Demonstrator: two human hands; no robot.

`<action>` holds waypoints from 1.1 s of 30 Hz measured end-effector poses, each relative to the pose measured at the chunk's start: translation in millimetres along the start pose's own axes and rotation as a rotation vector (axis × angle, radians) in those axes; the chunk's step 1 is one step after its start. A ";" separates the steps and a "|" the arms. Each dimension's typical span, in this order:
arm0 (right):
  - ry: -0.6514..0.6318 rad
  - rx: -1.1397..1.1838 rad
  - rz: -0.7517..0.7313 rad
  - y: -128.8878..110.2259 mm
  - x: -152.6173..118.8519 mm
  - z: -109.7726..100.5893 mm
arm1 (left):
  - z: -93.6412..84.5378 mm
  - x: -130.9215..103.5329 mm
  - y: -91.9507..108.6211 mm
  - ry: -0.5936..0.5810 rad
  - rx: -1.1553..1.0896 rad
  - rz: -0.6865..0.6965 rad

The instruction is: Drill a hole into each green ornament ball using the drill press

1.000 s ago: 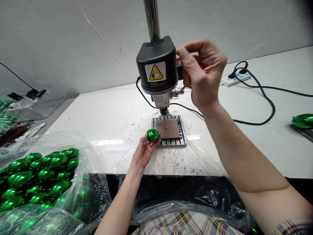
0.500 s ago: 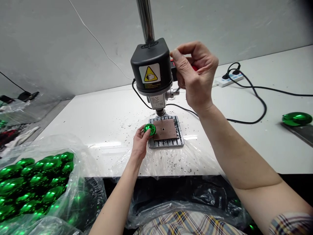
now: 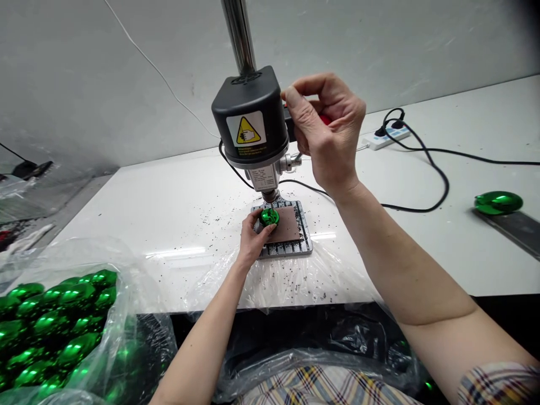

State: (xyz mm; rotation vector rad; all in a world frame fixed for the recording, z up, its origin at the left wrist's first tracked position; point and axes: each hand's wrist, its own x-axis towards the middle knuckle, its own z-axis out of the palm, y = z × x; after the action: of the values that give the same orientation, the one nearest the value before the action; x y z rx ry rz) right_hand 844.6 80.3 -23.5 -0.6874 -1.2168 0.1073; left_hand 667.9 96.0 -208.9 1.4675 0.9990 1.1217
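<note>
A small shiny green ball (image 3: pixel 269 216) is gripped between the thumb and fingers of my left hand (image 3: pixel 251 239). It sits over the left part of a brown board (image 3: pixel 287 224), which lies on the slotted metal base (image 3: pixel 306 247) of a bench drill. Above the ball is the drill's chuck (image 3: pixel 270 196), under a black motor housing (image 3: pixel 250 121) with a yellow warning label. My right hand (image 3: pixel 331 129) is raised beside the housing with its fingers curled round the red-knobbed lever (image 3: pixel 325 120), mostly hidden by the hand.
A clear bag (image 3: pixel 122 304) of green balls (image 3: pixel 53 323) is at the lower left. Black cable (image 3: pixel 442 197) loops from a white power strip (image 3: pixel 386 136). Another green ball (image 3: pixel 498 202) rests by a dark flat bar (image 3: pixel 512 230) at right. Dark crumbs surround the base.
My left hand has moved the green ball rightward over the board, nearer the chuck. My right hand stays at the lever. The whole view has shifted slightly.
</note>
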 end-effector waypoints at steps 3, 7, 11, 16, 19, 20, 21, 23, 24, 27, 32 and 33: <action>0.009 0.025 -0.008 -0.9 -0.2 0.5 | 4.6 0.3 -0.1 -0.008 -0.016 0.014; -0.007 0.013 -0.007 -1.0 -0.7 0.1 | 11.0 -1.9 0.5 -0.046 0.004 0.026; -0.014 0.056 -0.016 0.1 -1.4 -1.2 | 14.0 -3.0 -0.9 -0.078 -0.019 0.022; -0.002 0.100 -0.054 2.5 -0.2 0.0 | 12.8 -1.9 -6.6 -0.088 0.015 0.050; 0.054 0.088 -0.074 -1.3 -4.4 2.4 | 12.1 -2.0 -8.4 -0.083 0.057 0.071; 0.076 0.077 -0.080 -3.5 -7.6 2.8 | 12.0 -2.0 -8.7 -0.088 0.075 0.078; 0.093 0.061 -0.088 -5.8 -11.7 2.9 | 11.8 -1.9 -8.9 -0.094 0.090 0.085; 0.112 0.035 -0.105 -9.8 -21.2 1.9 | 11.7 -1.6 -9.5 -0.102 0.113 0.100; 0.109 0.033 -0.115 -11.2 -25.9 0.8 | 11.6 -1.3 -10.1 -0.104 0.122 0.106; 0.082 0.062 -0.142 -12.2 -36.2 -3.0 | 11.4 -0.4 -12.2 -0.099 0.143 0.112; 0.097 0.096 -0.225 -7.6 -42.9 -6.1 | 10.9 -0.5 -12.7 -0.103 0.167 0.133; 0.097 0.096 -0.246 -6.6 -44.4 -6.5 | 10.9 -0.8 -11.8 -0.104 0.174 0.136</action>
State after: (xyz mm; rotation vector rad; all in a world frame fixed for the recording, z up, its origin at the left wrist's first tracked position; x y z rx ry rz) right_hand 832.1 53.2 -57.6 -0.4505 -1.1854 -0.0715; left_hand 677.8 94.8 -221.5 1.7372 0.9548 1.0633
